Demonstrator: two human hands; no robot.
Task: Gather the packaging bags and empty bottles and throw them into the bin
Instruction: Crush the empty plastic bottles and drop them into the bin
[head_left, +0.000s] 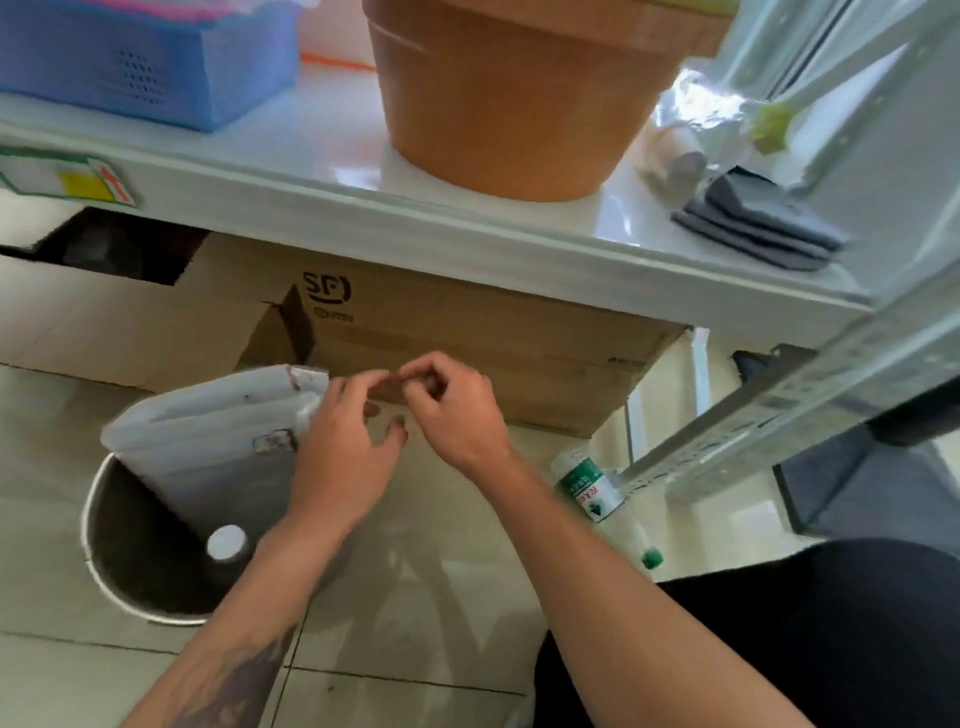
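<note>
Bin (98, 525): round, white rim, dark inside – stands on the tiled floor (415, 649) at lower left, in front of the cardboard boxes
Packaging bag (208, 421): white, flat, its lower end down inside the bin, its upper part leaning up and out over the far rim; torn top edge near the left hand
White-capped bottle (227, 542): upright inside the bin, only the cap and shoulder clear
Clear bottle (597, 493): green-and-white label, green cap – lies on the floor at right, beside the shelf's metal upright, outside the bin
Left hand (345, 452): fingers loosely spread, back of hand up, just beside the bag's edge; whether it touches the bag cannot be told
Right hand (452, 410): thumb and forefinger curled close at the tips, near the left hand's fingertips; whether anything is pinched between them cannot be told
Cardboard box (467, 332): brown, "SF" printed on it, under the shelf, behind both hands
Shelf (363, 228): white, carries a terracotta pot (514, 104), a blue basket (145, 57) and folded grey cloths (758, 223)
</note>
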